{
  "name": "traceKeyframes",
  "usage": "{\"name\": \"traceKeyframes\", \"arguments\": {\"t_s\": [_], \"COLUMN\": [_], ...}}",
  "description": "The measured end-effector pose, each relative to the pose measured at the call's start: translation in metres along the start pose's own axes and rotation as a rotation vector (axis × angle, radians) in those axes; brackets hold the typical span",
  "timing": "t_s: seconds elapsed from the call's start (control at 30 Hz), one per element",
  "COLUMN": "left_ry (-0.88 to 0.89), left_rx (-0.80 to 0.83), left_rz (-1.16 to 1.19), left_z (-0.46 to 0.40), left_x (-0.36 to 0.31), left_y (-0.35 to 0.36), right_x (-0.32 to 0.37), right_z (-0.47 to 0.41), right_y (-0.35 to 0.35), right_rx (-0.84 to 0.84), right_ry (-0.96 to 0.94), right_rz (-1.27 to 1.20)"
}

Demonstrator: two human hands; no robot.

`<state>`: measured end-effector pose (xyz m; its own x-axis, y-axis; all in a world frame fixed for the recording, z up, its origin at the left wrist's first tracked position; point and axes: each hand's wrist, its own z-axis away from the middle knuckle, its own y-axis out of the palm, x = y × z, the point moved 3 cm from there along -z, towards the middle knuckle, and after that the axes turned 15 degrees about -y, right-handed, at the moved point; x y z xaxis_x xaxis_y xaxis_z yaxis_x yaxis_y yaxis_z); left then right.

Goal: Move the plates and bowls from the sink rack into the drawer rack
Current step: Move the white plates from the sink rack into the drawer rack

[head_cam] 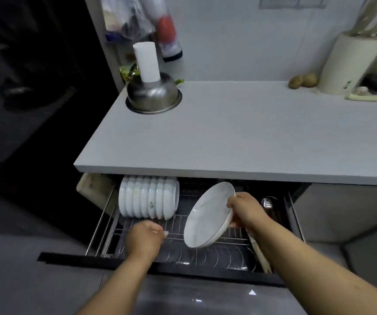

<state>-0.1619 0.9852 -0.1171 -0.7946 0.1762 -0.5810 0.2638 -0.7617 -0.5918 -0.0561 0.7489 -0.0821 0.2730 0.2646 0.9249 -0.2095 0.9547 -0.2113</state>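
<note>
From the head camera, my right hand [244,210] pinches the rim of a round white marbled plate [209,215], tilted on edge, its face slanting down-left from the grip over the wire drawer rack [205,255]. The free slots lie below the plate. My left hand [145,238], nearer them, rests loosely curled on the wires, holding nothing. A row of white bowls [149,200] stands beyond it.

There is one camera, worn on the person's head. It looks forward and down from above. The wide lens bends the edges. The open drawer rack [208,242] and both arms are close, low in the picture. The grey countertop [239,133] fills the middle. The white wall [239,42] is farthest, at the top.
</note>
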Motion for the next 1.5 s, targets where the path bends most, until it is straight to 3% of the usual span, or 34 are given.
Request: {"name": "traceKeyframes", "arguments": {"t_s": [0.1, 0.43, 0.7, 1.5], "left_ry": [0.092, 0.294, 0.298, 0.352], "left_rx": [-0.117, -0.062, -0.001, -0.005], "left_rz": [-0.189, -0.652, -0.631, -0.604], "left_z": [-0.027, -0.073, -0.077, -0.084], "left_x": [0.013, 0.041, 0.043, 0.054], "left_y": [-0.02, -0.022, -0.022, -0.017], "right_x": [-0.012, -0.026, -0.027, -0.049], "right_z": [-0.027, -0.107, -0.144, -0.192], "right_y": [0.042, 0.118, 0.145, 0.196], "right_rx": [0.024, 0.043, 0.04, 0.258], "right_ry": [0.027, 0.044, 0.035, 0.039], "right_rz": [0.105, 0.365, 0.437, 0.728]}}
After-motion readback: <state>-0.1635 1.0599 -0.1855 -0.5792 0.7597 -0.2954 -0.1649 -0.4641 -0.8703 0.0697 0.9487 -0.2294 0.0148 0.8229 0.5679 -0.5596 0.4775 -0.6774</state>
